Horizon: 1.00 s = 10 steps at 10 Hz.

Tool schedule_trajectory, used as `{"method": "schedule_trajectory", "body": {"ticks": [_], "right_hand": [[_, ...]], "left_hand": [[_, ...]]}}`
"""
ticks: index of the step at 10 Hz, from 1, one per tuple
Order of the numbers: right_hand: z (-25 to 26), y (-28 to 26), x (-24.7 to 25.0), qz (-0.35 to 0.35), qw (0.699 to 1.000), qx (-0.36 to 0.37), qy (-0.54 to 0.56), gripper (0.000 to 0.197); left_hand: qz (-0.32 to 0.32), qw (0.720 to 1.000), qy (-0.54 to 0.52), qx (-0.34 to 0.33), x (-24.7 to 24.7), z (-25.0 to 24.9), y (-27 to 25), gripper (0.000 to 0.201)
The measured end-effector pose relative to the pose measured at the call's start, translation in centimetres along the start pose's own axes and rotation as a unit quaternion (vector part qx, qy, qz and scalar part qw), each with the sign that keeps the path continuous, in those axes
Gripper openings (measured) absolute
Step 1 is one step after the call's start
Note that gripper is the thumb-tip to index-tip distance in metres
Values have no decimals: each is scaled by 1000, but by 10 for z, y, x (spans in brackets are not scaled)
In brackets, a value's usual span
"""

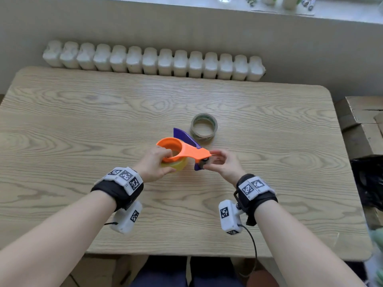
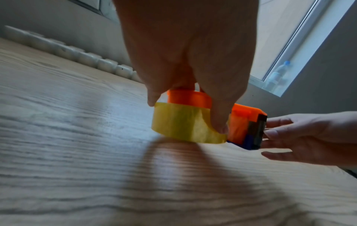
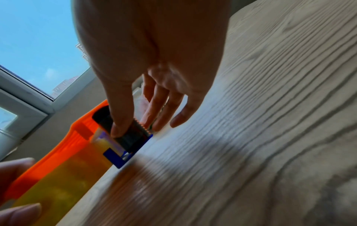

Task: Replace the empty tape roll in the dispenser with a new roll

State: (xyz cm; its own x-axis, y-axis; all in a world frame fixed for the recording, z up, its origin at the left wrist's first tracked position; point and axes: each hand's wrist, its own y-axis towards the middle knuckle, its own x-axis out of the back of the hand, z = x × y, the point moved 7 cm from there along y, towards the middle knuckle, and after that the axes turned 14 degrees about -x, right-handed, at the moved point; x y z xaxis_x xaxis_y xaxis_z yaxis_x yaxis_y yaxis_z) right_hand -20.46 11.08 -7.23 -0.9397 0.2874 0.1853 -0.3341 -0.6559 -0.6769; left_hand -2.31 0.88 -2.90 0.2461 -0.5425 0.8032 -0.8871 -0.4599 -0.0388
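1. My left hand point(image 1: 154, 165) grips the yellow tape roll point(image 1: 178, 165), thumb and fingers curled around its outer face, at the middle of the wooden tabletop point(image 1: 83, 125).
2. The roll sits on the orange hub of the dispenser point(image 1: 186, 151), whose lower edge touches the tabletop in the left wrist view.
3. My right hand point(image 1: 222, 164) pinches the dispenser's dark cutter end point(image 3: 131, 136), thumb on its near face, the other fingers spread loosely beyond it.
4. A purple part point(image 1: 184, 136) lies on the tabletop just behind the dispenser.
5. The empty tape roll point(image 1: 204, 127) lies flat beyond that, near the purple part.
6. A white radiator point(image 1: 153, 61) runs along the wall behind the tabletop; cardboard boxes point(image 1: 362, 121) stand at far right.
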Motion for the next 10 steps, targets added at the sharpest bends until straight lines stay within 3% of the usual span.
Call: {"method": "schedule_trajectory", "body": {"ticks": [1,3,8,9,10], "right_hand": [[-6,4,-5,1,999,7,-31,32],[-18,9,-4,-14,1000,-19,-20,33],[-20,6,-3,-2,994,-16,-106,45],[-23,2,3,-12,992,-30,-123,52],[-29,-6,12,-31,990,-55,-124,53]], "left_hand": [[24,999,24,-12,-16,6,-2,27],[118,986,110,30,-40,7,-2,25],[135,980,135,57,-54,-1,-4,34],[108,986,118,45,-49,-5,-6,46],[53,992,109,38,-36,-8,-9,42]]}}
